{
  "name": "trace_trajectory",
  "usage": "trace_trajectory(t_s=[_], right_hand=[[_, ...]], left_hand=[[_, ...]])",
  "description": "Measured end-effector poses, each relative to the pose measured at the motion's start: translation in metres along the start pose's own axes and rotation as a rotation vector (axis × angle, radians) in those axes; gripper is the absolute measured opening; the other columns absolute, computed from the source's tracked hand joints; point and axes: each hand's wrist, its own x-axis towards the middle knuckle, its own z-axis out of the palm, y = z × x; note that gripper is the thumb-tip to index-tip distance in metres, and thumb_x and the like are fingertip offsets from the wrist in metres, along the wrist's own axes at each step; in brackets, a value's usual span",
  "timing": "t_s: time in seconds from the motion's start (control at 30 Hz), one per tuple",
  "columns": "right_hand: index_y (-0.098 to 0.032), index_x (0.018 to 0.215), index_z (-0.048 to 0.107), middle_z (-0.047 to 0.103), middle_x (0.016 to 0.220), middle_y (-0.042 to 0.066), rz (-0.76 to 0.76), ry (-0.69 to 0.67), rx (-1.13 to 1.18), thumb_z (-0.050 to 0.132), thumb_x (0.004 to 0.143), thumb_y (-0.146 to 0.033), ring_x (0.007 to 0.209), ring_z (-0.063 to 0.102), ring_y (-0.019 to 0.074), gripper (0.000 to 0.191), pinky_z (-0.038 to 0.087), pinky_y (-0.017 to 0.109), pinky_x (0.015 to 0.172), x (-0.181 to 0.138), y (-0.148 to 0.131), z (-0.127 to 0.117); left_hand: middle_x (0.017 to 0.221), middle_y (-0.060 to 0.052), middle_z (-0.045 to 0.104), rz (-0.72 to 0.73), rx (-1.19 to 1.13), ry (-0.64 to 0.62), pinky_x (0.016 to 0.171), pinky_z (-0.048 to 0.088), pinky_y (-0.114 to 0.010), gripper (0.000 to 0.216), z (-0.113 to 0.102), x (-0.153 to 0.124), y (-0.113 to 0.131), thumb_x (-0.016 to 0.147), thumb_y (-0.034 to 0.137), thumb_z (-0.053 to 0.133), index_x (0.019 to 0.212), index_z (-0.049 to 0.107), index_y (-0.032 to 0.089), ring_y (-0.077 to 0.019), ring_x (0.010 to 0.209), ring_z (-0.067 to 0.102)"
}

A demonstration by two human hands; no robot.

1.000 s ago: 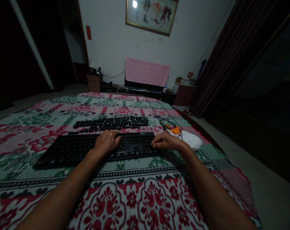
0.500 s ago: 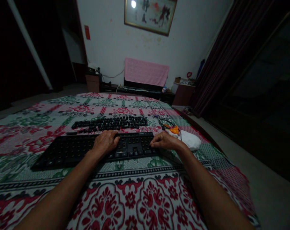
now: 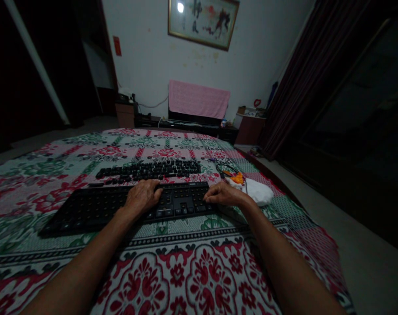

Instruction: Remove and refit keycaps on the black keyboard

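A black keyboard base [image 3: 93, 208] lies on a floral red, green and white bedspread [image 3: 185, 271]. My left hand [image 3: 141, 197] rests on its middle, fingers curled down onto it. At the keyboard's right end my right hand [image 3: 222, 195] has its fingers bunched together, and I cannot make out what they hold. Behind the keyboard lies a row of loose black keycaps [image 3: 149, 169].
A white cloth or bag [image 3: 258, 192] with an orange thing [image 3: 237, 178] and a dark cable [image 3: 224, 166] lies right of the keyboard. The bed's right edge drops to the floor [image 3: 350, 245]. A pink-covered cabinet [image 3: 199, 99] stands against the far wall.
The view has drifted slightly left and down. Both hands stay on the keyboard with barely any movement.
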Motion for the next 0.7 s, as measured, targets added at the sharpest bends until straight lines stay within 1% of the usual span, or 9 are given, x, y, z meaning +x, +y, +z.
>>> trace_trajectory(t_s=[0.13,0.3,0.47,0.53,0.57,0.63,0.7], right_hand=[[-0.011,0.086,0.069,0.068,0.081,0.005,0.006,0.014,0.089,0.060,0.067,-0.038,0.070,0.058,0.0125,0.035,0.044,0.023,0.067,-0.004,0.002,-0.004],[-0.012,0.084,0.068,0.065,0.072,0.002,0.031,0.029,0.111,0.060,0.067,-0.043,0.063,0.054,0.0103,0.037,0.041,0.022,0.061,-0.006,0.004,-0.006],[-0.012,0.083,0.067,0.064,0.070,0.001,0.041,0.021,0.148,0.062,0.065,-0.038,0.061,0.052,0.0091,0.032,0.040,0.021,0.060,-0.005,0.010,-0.005],[-0.012,0.081,0.067,0.062,0.066,0.000,0.045,0.035,0.137,0.061,0.065,-0.035,0.056,0.051,0.0081,0.028,0.040,0.020,0.056,-0.002,0.012,-0.005],[-0.011,0.080,0.066,0.062,0.064,-0.001,0.051,0.063,0.127,0.059,0.066,-0.033,0.053,0.050,0.0077,0.026,0.039,0.020,0.053,0.001,0.012,-0.005],[-0.012,0.080,0.065,0.061,0.063,-0.001,0.056,0.180,0.091,0.056,0.069,-0.027,0.052,0.051,0.0081,0.021,0.039,0.020,0.052,0.011,0.010,-0.006],[-0.012,0.080,0.065,0.064,0.069,0.001,0.034,0.338,0.020,0.054,0.069,-0.021,0.061,0.056,0.0103,0.019,0.043,0.021,0.059,0.026,0.006,-0.006]], left_hand=[[0.105,-0.006,0.062,0.007,-0.004,-0.006,0.079,0.043,-0.034,0.040,0.000,0.000,-0.001,0.080,0.040,0.034,0.108,0.055,0.022,-0.0237,0.097,0.053],[0.104,-0.006,0.062,0.012,-0.010,-0.004,0.079,0.043,-0.033,0.039,0.000,0.000,-0.001,0.080,0.040,0.034,0.107,0.056,0.022,-0.0232,0.097,0.053],[0.104,-0.006,0.062,0.002,0.001,-0.007,0.079,0.042,-0.031,0.038,-0.001,0.000,0.000,0.081,0.039,0.035,0.108,0.055,0.022,-0.0217,0.097,0.053],[0.103,-0.005,0.062,0.003,-0.005,-0.008,0.080,0.041,-0.031,0.038,-0.001,-0.001,0.000,0.081,0.039,0.035,0.108,0.055,0.022,-0.0213,0.096,0.053],[0.103,-0.005,0.062,0.004,-0.009,-0.007,0.081,0.041,-0.031,0.038,-0.001,-0.001,0.000,0.081,0.039,0.035,0.107,0.056,0.022,-0.0213,0.097,0.053],[0.103,-0.006,0.062,0.002,-0.016,0.004,0.082,0.041,-0.032,0.038,-0.001,-0.001,0.001,0.080,0.039,0.035,0.107,0.056,0.022,-0.0216,0.097,0.053],[0.105,-0.006,0.062,-0.003,-0.022,0.012,0.083,0.041,-0.033,0.038,0.000,-0.001,0.001,0.080,0.039,0.035,0.107,0.056,0.021,-0.0221,0.099,0.053]])
